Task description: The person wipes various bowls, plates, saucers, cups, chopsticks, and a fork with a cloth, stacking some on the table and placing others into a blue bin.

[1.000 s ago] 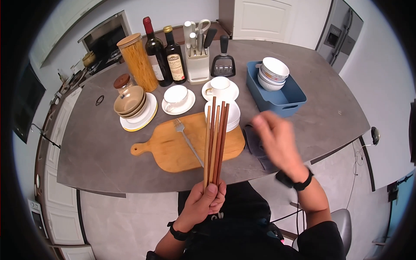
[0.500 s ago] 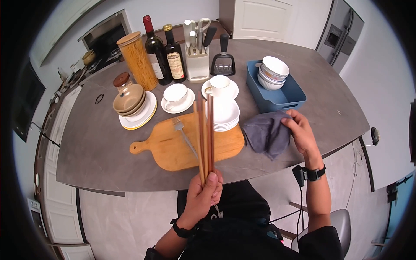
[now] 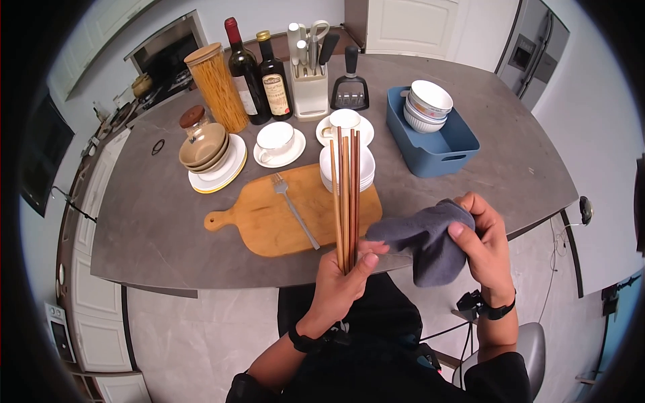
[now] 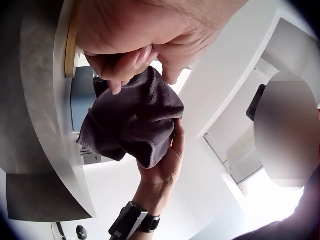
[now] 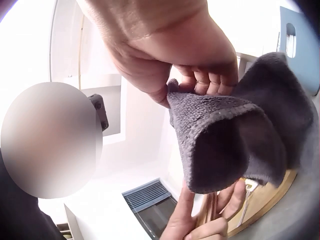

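Observation:
In the head view my left hand (image 3: 339, 285) holds a bundle of several wooden chopsticks (image 3: 345, 195) upright, light and dark brown, its thumb along their lower ends. My right hand (image 3: 489, 252) pinches a dark grey cloth (image 3: 440, 245), lifted at the table's front edge and hanging in folds. The cloth's left corner reaches the fingertips of my left hand. In the left wrist view the cloth (image 4: 135, 117) hangs between both hands; in the right wrist view it (image 5: 220, 145) curls open like a pouch. Behind the chopsticks lie a wooden cutting board (image 3: 269, 232) and a fork (image 3: 295, 209).
White square bowls (image 3: 366, 168) are stacked on the board's far right. A blue bin (image 3: 437, 161) with stacked bowls (image 3: 427, 111) stands at right. Cups on saucers, brown bowls (image 3: 201, 148) on plates, a pasta jar (image 3: 218, 87), bottles (image 3: 275, 80) and a knife block (image 3: 311, 94) line the back.
My right hand reached down to the cloth, picked it up off the table and brought it toward my left hand. The left hand moved right with the chopsticks, some fingers now stretched toward the cloth.

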A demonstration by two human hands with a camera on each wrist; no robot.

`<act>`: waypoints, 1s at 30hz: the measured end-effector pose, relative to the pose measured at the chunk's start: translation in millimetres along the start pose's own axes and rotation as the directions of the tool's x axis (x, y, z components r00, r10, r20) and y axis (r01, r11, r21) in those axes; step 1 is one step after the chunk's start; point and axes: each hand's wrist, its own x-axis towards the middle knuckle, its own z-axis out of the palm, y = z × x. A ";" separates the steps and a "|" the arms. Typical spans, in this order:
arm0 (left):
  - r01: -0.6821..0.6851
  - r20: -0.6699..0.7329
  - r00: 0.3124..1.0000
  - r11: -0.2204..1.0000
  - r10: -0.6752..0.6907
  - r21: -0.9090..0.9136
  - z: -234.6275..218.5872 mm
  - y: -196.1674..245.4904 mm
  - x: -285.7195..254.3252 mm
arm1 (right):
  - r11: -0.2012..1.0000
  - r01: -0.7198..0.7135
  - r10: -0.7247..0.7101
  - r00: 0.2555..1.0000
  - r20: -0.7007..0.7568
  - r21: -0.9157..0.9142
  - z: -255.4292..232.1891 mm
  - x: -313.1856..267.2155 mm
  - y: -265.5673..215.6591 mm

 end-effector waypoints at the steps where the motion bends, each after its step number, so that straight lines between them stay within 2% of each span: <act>1: 0.003 -0.002 1.000 1.000 -0.003 -0.001 -3.5 -4.5 -1.1 | 0.997 0.032 -0.036 0.998 0.053 0.066 -1.7 -2.4 3.8; 2: 0.026 0.045 0.999 0.999 -0.024 -0.046 -8.2 -10.0 -2.6 | 0.989 0.061 -0.075 0.992 0.103 0.133 -3.1 -5.2 7.8; 3: 0.049 0.093 0.995 0.995 -0.041 -0.090 -11.2 -13.7 -3.4 | 0.984 0.024 -0.042 0.994 0.102 0.177 -4.3 -8.6 11.8; 4: 0.050 0.091 0.995 0.995 -0.042 -0.090 -11.4 -16.5 -3.9 | 0.984 0.022 -0.041 0.994 0.104 0.178 -3.2 -11.8 16.9; 6: 0.071 0.100 0.994 0.979 -0.053 -0.189 -4.8 -15.6 -5.0 | 0.943 0.004 -0.044 0.993 0.114 0.333 -1.6 -18.2 28.8; 7: 0.075 0.100 0.993 0.979 -0.057 -0.189 -1.0 -11.6 -6.3 | 0.930 -0.051 -0.008 0.987 0.159 0.364 -5.4 -21.3 33.8; 8: 0.071 0.058 0.997 0.975 -0.060 -0.209 3.7 -5.4 -7.6 | 0.930 -0.052 -0.006 0.988 0.156 0.365 -2.2 -21.9 35.9; 10: 0.068 0.017 0.998 0.971 -0.066 -0.229 10.1 2.8 -8.0 | 0.801 -0.116 0.000 0.981 0.195 0.587 7.1 -22.6 40.1; 11: 0.031 -0.014 0.999 0.978 -0.035 -0.207 12.1 6.0 -7.6 | 0.743 -0.174 0.027 0.973 0.231 0.646 5.8 -24.9 48.0; 12: -0.006 -0.046 0.999 0.983 -0.002 -0.184 12.5 7.3 -7.4 | 0.742 -0.174 0.029 0.973 0.229 0.647 6.8 -27.2 53.2; 14: -0.019 -0.026 1.000 0.987 0.015 -0.158 7.6 6.4 -7.1 | 0.673 -0.235 0.156 0.972 0.177 0.702 9.5 -31.1 60.1; 15: -0.050 -0.045 0.998 0.995 0.046 -0.085 6.8 7.2 -7.2 | 0.698 -0.250 0.163 0.968 0.191 0.671 5.2 -32.3 61.4; 16: -0.080 -0.060 0.995 0.997 0.079 -0.011 6.1 7.6 -7.1 | 0.697 -0.249 0.165 0.968 0.186 0.673 5.4 -32.5 59.8; 18: -0.113 -0.060 0.992 0.993 0.114 0.022 3.0 5.7 -5.8 | 0.744 -0.112 0.077 0.994 0.081 0.659 7.2 -33.4 52.1; 19: -0.133 -0.067 0.988 0.990 0.136 0.050 1.3 5.1 -5.6 | 0.743 -0.113 0.080 0.994 0.080 0.660 6.0 -34.6 50.1; 21: -0.153 -0.075 0.984 0.985 0.159 0.079 0.3 2.6 -4.2 | 0.806 -0.165 0.092 0.984 0.155 0.568 3.8 -36.4 44.5; 22: -0.231 -0.126 0.960 0.963 0.248 0.140 0.7 0.8 -2.6 | 0.806 -0.165 0.092 0.984 0.155 0.569 5.8 -38.5 37.9; 23: -0.302 -0.171 0.925 0.931 0.338 0.205 1.5 0.0 -1.4 | 0.919 -0.106 0.066 0.991 0.117 0.380 9.2 -41.8 29.2; 24: -0.302 -0.170 0.926 0.931 0.338 0.206 3.3 3.0 -0.5 | 0.984 -0.046 0.032 0.996 0.083 0.171 10.6 -43.9 23.5; 25: -0.321 -0.171 0.915 0.917 0.364 0.237 5.6 8.5 -0.2 | 0.984 -0.046 0.032 0.996 0.081 0.172 7.7 -43.4 20.9; 26: -0.338 -0.172 0.905 0.902 0.390 0.268 6.8 12.5 -1.1 | 0.972 0.097 -0.079 0.993 0.090 -0.215 2.2 -41.9 18.6; 27: -0.336 -0.170 0.906 0.903 0.388 0.269 6.1 14.5 -2.7 | 0.795 0.223 -0.175 0.975 0.139 -0.564 -2.9 -41.5 17.7; 28: -0.310 -0.142 0.920 0.901 0.365 0.305 4.6 16.7 -4.0 | 0.795 0.222 -0.175 0.975 0.137 -0.564 -7.6 -42.3 18.0; 30: -0.290 -0.115 0.931 0.894 0.345 0.341 4.2 19.9 -4.3 | 0.718 0.309 -0.287 0.948 0.139 -0.623 -14.0 -40.9 18.4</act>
